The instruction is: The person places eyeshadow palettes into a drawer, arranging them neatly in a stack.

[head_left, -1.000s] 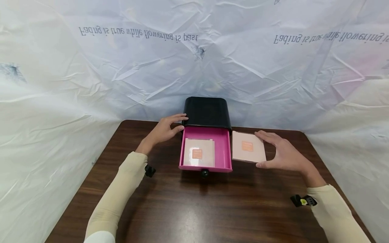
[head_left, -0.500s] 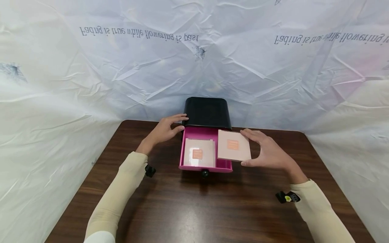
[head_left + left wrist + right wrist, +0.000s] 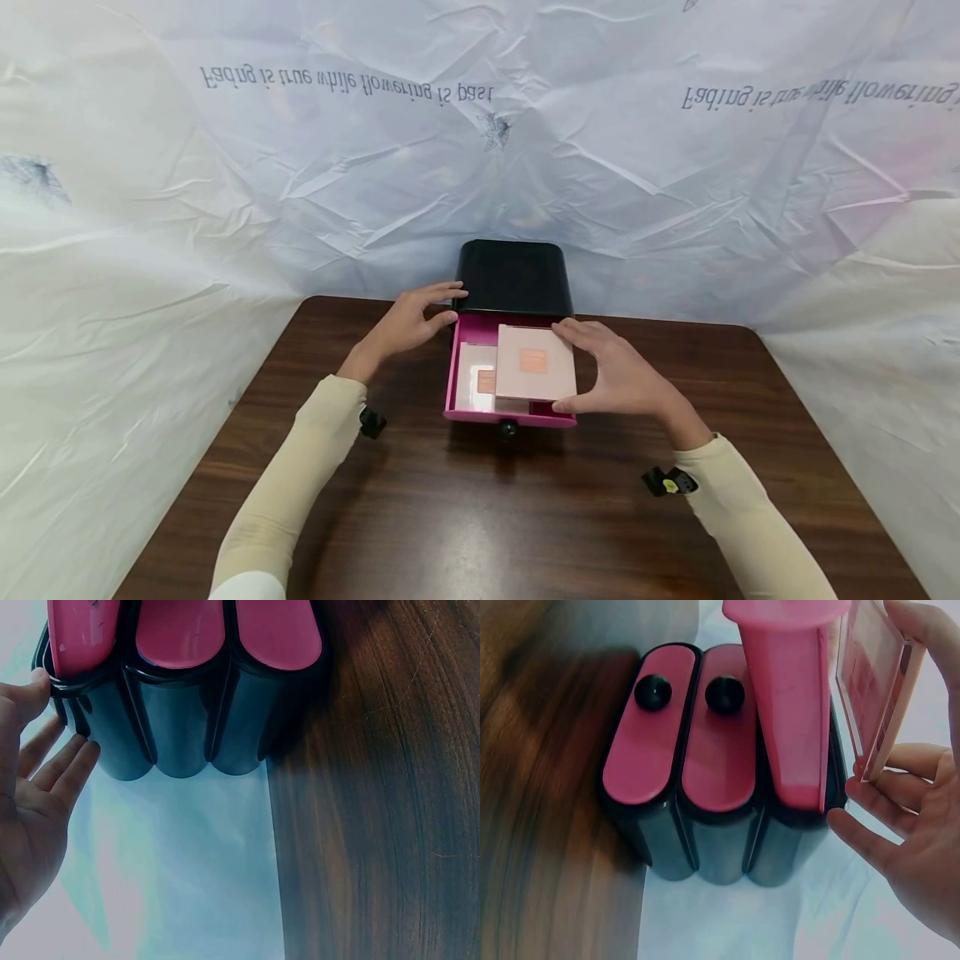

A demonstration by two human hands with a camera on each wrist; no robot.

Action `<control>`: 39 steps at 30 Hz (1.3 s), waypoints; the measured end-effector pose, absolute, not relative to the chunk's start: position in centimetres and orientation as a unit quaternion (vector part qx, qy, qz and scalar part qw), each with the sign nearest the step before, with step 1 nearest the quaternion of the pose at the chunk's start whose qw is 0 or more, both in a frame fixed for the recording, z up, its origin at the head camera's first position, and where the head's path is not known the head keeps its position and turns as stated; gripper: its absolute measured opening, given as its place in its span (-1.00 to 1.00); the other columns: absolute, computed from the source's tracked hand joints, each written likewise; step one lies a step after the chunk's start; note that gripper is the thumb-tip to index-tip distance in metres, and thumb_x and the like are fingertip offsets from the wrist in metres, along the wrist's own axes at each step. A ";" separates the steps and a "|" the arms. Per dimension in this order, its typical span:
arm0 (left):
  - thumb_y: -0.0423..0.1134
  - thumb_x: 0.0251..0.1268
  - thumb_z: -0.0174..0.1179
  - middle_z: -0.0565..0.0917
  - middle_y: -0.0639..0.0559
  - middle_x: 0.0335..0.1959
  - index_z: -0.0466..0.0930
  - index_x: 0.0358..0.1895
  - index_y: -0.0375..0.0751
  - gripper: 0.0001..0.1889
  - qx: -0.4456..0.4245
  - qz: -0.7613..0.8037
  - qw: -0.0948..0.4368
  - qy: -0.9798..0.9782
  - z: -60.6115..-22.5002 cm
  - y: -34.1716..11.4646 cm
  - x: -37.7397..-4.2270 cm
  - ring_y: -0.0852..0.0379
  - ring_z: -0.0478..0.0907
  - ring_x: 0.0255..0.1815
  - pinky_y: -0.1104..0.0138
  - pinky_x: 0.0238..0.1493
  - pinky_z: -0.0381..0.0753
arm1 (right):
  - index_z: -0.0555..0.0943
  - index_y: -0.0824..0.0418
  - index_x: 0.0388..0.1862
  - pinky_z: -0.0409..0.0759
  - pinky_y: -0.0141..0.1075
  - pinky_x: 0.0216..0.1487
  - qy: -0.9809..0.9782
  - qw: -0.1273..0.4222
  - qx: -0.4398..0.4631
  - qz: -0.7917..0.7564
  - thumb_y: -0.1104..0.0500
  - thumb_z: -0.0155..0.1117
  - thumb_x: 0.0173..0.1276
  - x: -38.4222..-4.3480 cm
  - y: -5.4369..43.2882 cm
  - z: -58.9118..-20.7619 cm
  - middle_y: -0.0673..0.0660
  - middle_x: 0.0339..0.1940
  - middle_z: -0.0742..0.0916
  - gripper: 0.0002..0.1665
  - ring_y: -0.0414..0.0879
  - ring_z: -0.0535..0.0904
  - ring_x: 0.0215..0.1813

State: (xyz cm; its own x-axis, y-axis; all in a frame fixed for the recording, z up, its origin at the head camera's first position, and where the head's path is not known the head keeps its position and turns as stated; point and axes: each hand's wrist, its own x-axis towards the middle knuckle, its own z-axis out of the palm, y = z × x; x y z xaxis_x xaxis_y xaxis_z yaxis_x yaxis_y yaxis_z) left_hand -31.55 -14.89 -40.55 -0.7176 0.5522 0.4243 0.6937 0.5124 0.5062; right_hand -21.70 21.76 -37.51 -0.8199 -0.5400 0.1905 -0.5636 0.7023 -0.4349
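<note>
My right hand (image 3: 622, 375) pinches a square pale-pink compact case (image 3: 534, 387) with an orange label, thumb at the near edge and fingers at the far edge. It is held over the right part of the pulled-out pink top drawer (image 3: 551, 421). A similar compact case (image 3: 471, 392) lies inside at the left, partly covered by the held one. In the right wrist view, the held compact case (image 3: 885, 690) appears edge-on above the drawer. My left hand (image 3: 405, 321) rests its fingers against the left side of the black cabinet (image 3: 516, 275), thumb near the drawer opening.
Two lower pink drawers with black knobs (image 3: 653, 692) are closed beneath the top one. The cabinet stands at the back of the dark wooden table (image 3: 480, 517). White printed sheeting (image 3: 360, 183) rises behind and on both sides.
My right hand has moved left with the compact case, from beside the drawer to over it, now overlapping the one inside. My left hand has stayed at the cabinet.
</note>
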 end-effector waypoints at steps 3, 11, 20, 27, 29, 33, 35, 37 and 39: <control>-0.06 0.54 0.19 0.44 -0.03 0.50 0.53 0.42 -0.03 -0.53 -0.360 -0.337 0.102 -0.864 -40.5 -14.8 -31.5 -0.01 0.55 0.35 0.02 0.36 0.45 | 0.29 0.11 0.61 0.34 0.31 0.36 -0.921 0.027 0.306 0.240 -0.42 0.61 -0.11 -21.7 20.8 -37.5 0.21 0.59 0.36 0.37 0.20 0.22 0.56; -0.07 0.55 0.17 0.43 -0.05 0.50 0.51 0.43 -0.04 -0.53 -0.356 -0.338 0.099 -0.866 -40.4 -14.8 -31.4 -0.06 0.55 0.35 -0.02 0.36 0.45 | 0.33 0.16 0.59 0.40 0.21 0.37 -0.917 0.046 0.334 0.212 -0.42 0.58 -0.11 -21.8 18.2 -37.2 0.21 0.57 0.40 0.35 0.14 0.27 0.52; -0.07 0.55 0.18 0.44 -0.02 0.49 0.53 0.42 -0.02 -0.54 -0.352 -0.335 0.101 -0.868 -40.4 -14.8 -31.4 -0.02 0.51 0.39 0.01 0.36 0.45 | 0.31 0.15 0.60 0.39 0.21 0.38 -0.921 0.032 0.340 0.189 -0.43 0.55 -0.09 -22.0 16.9 -37.0 0.19 0.58 0.39 0.34 0.13 0.27 0.53; -0.07 0.55 0.17 0.44 -0.04 0.50 0.52 0.43 -0.03 -0.54 -0.352 -0.334 0.099 -0.869 -40.3 -14.7 -31.4 -0.05 0.51 0.39 -0.02 0.36 0.45 | 0.31 0.12 0.60 0.44 0.18 0.35 -0.924 0.025 0.335 0.184 -0.47 0.53 -0.08 -22.2 16.7 -37.0 0.17 0.59 0.38 0.34 0.09 0.28 0.52; -0.06 0.55 0.17 0.44 -0.04 0.50 0.52 0.42 -0.02 -0.54 -0.351 -0.334 0.099 -0.869 -40.3 -14.7 -31.3 -0.04 0.52 0.39 0.00 0.36 0.46 | 0.32 0.13 0.60 0.44 0.17 0.35 -0.923 0.026 0.337 0.185 -0.47 0.53 -0.08 -22.2 16.7 -37.0 0.17 0.59 0.39 0.34 0.09 0.28 0.52; -0.06 0.55 0.18 0.44 -0.03 0.49 0.53 0.42 -0.02 -0.55 -0.351 -0.336 0.100 -0.868 -40.3 -14.7 -31.3 -0.03 0.53 0.37 0.01 0.36 0.46 | 0.34 0.16 0.58 0.43 0.15 0.37 -0.921 0.027 0.341 0.188 -0.46 0.54 -0.07 -22.2 16.6 -37.3 0.19 0.57 0.40 0.33 0.10 0.29 0.51; -0.07 0.55 0.18 0.44 -0.03 0.49 0.53 0.42 -0.02 -0.55 -0.353 -0.338 0.100 -0.867 -40.3 -14.7 -31.3 -0.04 0.53 0.37 0.00 0.35 0.46 | 0.34 0.19 0.58 0.40 0.17 0.39 -0.919 0.028 0.345 0.189 -0.45 0.55 -0.07 -22.2 16.6 -37.4 0.21 0.57 0.40 0.33 0.13 0.30 0.51; -0.07 0.55 0.18 0.44 -0.04 0.49 0.53 0.42 -0.03 -0.55 -0.355 -0.339 0.100 -0.865 -40.3 -14.7 -31.3 -0.06 0.54 0.36 -0.02 0.35 0.46 | 0.34 0.20 0.57 0.36 0.18 0.41 -0.917 0.026 0.349 0.193 -0.46 0.55 -0.07 -22.3 16.6 -37.4 0.22 0.57 0.41 0.34 0.15 0.30 0.52; -0.08 0.55 0.18 0.44 -0.05 0.49 0.53 0.42 -0.04 -0.55 -0.357 -0.341 0.102 -0.864 -40.3 -14.7 -31.3 -0.07 0.55 0.35 -0.03 0.34 0.47 | 0.33 0.21 0.58 0.33 0.21 0.43 -0.915 0.021 0.352 0.198 -0.47 0.56 -0.07 -22.2 16.6 -37.5 0.22 0.57 0.40 0.35 0.17 0.29 0.54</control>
State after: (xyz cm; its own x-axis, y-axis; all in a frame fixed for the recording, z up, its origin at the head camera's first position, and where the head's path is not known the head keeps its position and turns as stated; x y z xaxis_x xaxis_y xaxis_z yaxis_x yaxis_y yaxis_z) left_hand -31.34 -14.68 -40.30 -0.7250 0.5469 0.4186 0.6854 0.5133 0.5164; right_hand -22.25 16.60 -37.52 -0.7512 -0.6358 0.1773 -0.6522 0.6738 -0.3474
